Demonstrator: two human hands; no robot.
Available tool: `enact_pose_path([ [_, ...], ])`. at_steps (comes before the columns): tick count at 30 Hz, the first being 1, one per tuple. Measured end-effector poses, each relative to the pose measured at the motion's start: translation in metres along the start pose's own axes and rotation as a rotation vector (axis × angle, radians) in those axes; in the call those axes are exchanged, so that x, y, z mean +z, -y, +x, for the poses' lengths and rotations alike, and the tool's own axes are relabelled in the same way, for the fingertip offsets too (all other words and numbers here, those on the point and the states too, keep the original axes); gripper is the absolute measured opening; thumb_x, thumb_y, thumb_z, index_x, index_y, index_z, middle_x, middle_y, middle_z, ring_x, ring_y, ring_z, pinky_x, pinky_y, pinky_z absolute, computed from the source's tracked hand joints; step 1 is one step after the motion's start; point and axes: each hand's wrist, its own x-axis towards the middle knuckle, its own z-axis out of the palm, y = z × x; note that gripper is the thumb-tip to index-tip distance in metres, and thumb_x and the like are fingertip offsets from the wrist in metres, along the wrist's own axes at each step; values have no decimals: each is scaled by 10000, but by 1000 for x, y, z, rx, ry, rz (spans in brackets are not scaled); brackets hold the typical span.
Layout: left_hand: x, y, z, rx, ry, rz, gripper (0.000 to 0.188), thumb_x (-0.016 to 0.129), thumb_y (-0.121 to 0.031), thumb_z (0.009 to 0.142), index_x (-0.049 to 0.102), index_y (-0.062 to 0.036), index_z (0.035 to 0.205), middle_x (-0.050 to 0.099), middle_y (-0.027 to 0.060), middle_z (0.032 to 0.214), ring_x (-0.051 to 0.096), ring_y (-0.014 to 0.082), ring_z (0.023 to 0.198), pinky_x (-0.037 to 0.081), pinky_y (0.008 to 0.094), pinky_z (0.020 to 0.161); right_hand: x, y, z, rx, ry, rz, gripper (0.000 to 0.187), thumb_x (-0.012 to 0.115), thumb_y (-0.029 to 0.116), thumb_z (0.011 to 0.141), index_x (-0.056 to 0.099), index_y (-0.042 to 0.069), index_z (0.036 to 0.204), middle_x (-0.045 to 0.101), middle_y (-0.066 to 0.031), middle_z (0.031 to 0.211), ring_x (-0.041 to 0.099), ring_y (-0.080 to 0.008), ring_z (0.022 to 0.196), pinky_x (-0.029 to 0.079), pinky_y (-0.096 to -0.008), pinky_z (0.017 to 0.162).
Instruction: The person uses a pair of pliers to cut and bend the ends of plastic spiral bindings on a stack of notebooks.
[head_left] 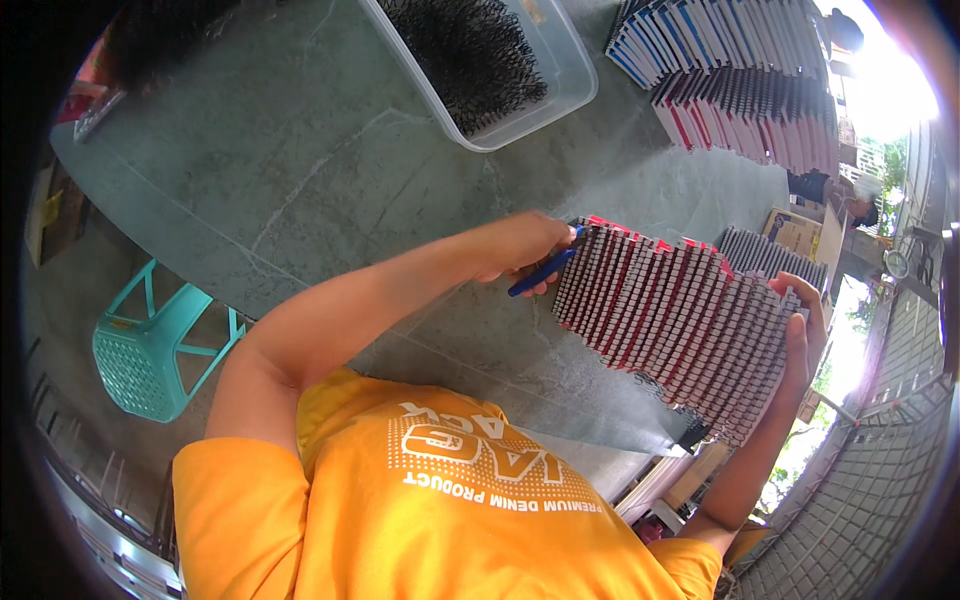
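A long row of wire-bound books (670,310) rests on the grey table, spines up, with white coils and red covers showing between them. My left hand (530,245) is at the row's left end. It is closed around a blue-handled tool (543,273), perhaps pliers; its tip is hidden at the books' edge. At the other end my right hand (800,320) presses against the last books, thumb and fingers holding that end of the row.
A clear plastic bin (575,75) of black wire coils stands at the far side of the grey table (260,160). Stacked books with blue covers (720,40) and red covers (755,120) lie far right. A turquoise stool (150,350) stands left of the table.
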Motion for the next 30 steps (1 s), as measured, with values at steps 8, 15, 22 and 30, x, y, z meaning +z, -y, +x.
enact_pose_path([
  [8,-6,8,-6,-61,19,-262,337,411,-341,911,470,-27,1018,571,154,843,621,270,729,528,400,629,7,7,-3,18,-49,77,580,534,512,775,546,13,1069,537,-63,963,519,-149,895,405,-274,796],
  [15,-6,7,-2,-28,94,-277,344,405,-341,914,465,-25,1036,585,175,886,629,290,768,533,433,645,2,0,0,-32,-24,13,579,537,506,776,544,8,1070,538,-68,969,520,-166,918,405,-286,814],
  [22,-5,0,9,170,17,607,299,408,-290,909,472,-5,969,585,188,854,615,280,724,512,401,640,6,3,-3,-2,-41,109,585,546,509,772,545,7,1073,546,-65,962,524,-155,885,415,-278,782],
  [30,15,5,1,194,-179,641,303,359,-288,920,497,-19,949,571,125,815,608,244,704,500,373,616,3,1,-3,14,-16,116,572,536,495,778,545,5,1073,546,-53,964,526,-135,860,414,-267,753],
])
